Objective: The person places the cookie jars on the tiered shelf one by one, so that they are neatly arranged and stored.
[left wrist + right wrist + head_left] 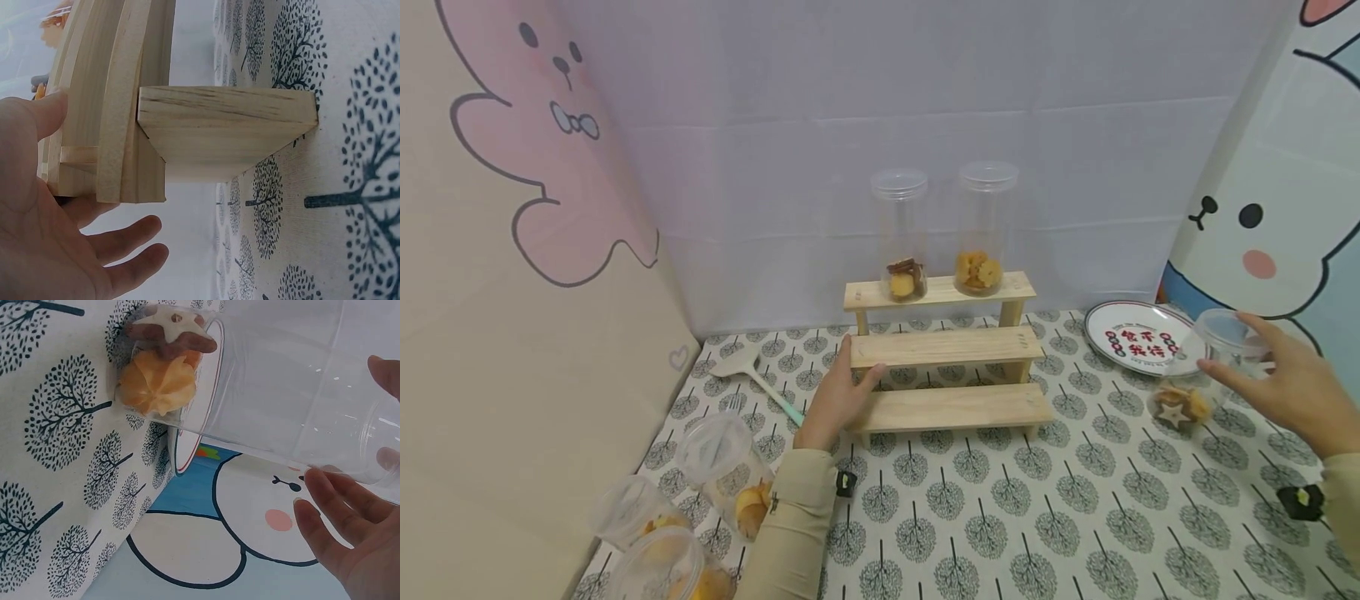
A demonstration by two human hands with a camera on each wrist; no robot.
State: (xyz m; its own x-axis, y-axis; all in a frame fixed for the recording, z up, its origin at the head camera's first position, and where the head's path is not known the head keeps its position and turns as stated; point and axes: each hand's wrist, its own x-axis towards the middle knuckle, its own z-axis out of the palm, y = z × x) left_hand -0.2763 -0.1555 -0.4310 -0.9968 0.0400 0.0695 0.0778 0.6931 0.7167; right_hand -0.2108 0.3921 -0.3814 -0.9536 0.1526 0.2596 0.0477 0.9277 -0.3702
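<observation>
At the left end of a three-step wooden shelf stand [955, 406], my left hand [837, 393] grips the middle board. In the left wrist view the thumb [50, 114] lies against the board and the other fingers reach round its end. My right hand [1292, 379] holds a clear lidded jar [1225, 333] near its top, thumb on one side and fingers on the other. Inside that jar lie a star-shaped cookie [178, 331] and a yellow swirled cookie [156, 384]. On the top board stand two tall clear jars, one with brown and yellow cookies [906, 279], one with yellow cookies [978, 271].
A white plate [1120, 321] with red lettering lies behind the right jar. Several clear jars with cookies, one of them a tilted jar [718, 458], are at the lower left. A pale spatula [741, 363] and a fork [735, 403] lie left of the stand.
</observation>
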